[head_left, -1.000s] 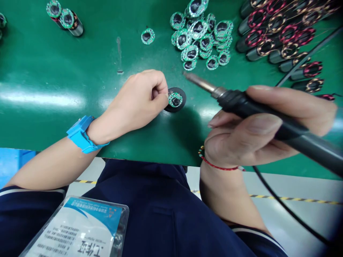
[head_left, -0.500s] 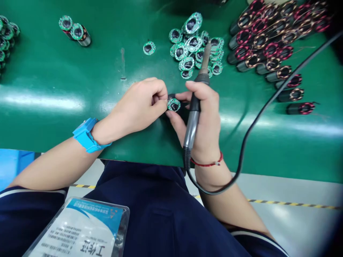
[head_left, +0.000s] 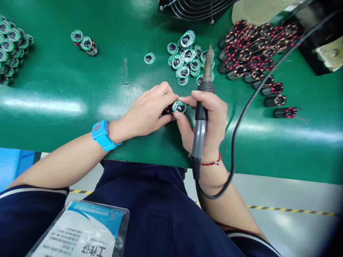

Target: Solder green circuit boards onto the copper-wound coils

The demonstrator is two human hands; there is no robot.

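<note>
A person sits at a green worktop (head_left: pixel 53 92), seen from above. Both hands meet close to the near edge, about midway along it.

The left hand (head_left: pixel 150 111) has its grip closed narrowly, thumb and fingertips pinching a small round green board (head_left: pixel 179 106). The board sits on top of a dark part (head_left: pixel 165 110) that is mostly hidden under the fingers. A blue strap (head_left: pixel 103 135) circles the left wrist.

The right hand (head_left: pixel 210 123) has its grip closed around an iron (head_left: pixel 200 132), held upright between thumb and palm, with the metal tip (head_left: pixel 209 62) pointing towards the far edge and away from the board. The right thumb and forefinger also touch the board's right side. A red string (head_left: pixel 213 163) is tied at the right wrist. The iron's black cable (head_left: pixel 241 117) loops off the near edge and runs to the far right corner.

Beyond the hands lies a loose pile (head_left: pixel 186 59) of the same boards, with one single board (head_left: pixel 149 58) just left of it. To the right of the pile is a heap of dark coils (head_left: pixel 254 46) with red and copper windings. Two capped cylinders (head_left: pixel 85 43) lie towards the far left, and a stack (head_left: pixel 10 46) of more sits at the left edge. A black fan grille (head_left: pixel 198 7) shows at the far edge.

A laminated badge (head_left: pixel 77 232) rests on the person's navy lap.
</note>
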